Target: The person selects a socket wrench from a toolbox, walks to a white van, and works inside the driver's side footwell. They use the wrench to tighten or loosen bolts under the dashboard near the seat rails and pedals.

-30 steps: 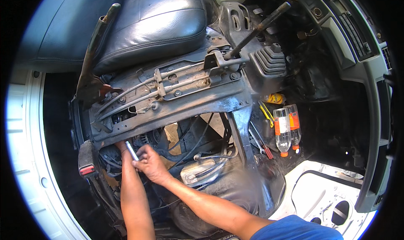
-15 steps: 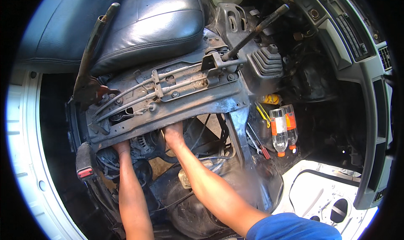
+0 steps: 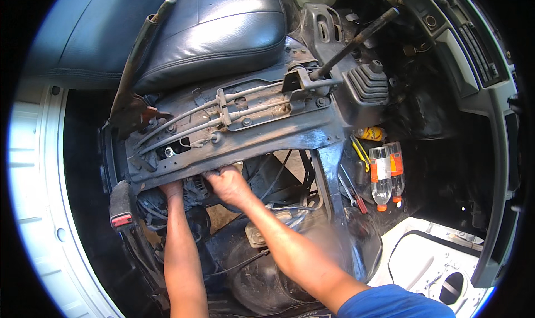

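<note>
Left hand (image 3: pixel 174 190) reaches under metal crossmember (image 3: pixel 245 145) left of frame centre, right hand (image 3: pixel 229 185) at its lower edge, ribbed engine part (image 3: pixel 195 191) between them, fingers mostly hidden, can't tell either grip.

The metal frame (image 3: pixel 278 133) hides the fingers of the left hand (image 3: pixel 174 189).
</note>
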Tool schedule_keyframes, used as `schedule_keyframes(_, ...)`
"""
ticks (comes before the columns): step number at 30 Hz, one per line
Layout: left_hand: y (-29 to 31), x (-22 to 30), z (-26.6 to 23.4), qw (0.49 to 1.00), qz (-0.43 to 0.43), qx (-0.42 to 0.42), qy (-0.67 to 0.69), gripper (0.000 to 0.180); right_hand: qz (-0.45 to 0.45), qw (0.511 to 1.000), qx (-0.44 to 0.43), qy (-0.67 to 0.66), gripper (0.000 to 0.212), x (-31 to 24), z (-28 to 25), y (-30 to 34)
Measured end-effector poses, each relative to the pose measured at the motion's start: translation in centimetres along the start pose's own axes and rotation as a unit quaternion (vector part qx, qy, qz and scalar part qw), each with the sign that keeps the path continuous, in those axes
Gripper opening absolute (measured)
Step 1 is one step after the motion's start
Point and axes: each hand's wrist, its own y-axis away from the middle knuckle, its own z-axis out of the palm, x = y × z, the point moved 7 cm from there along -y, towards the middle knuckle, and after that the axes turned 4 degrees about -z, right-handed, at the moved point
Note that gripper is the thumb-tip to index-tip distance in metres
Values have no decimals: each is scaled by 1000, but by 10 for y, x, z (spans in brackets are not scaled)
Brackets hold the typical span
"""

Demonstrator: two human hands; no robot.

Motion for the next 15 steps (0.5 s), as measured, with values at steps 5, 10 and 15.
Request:
schedule_keyframes(5,-2,-2,-3,996,-20,3,82,57,-190,905,-125,359,30,-3,-12,-22)
schedule_keyframes(10,-2,-3,0,996,-3,18,90,45,-62,988,-90,113,25,5,-12,-19)
schedule_keyframes(15,-2,-13,9,998,27,-8,-48,52,82,990,8,-114,27,-15,-14,17)
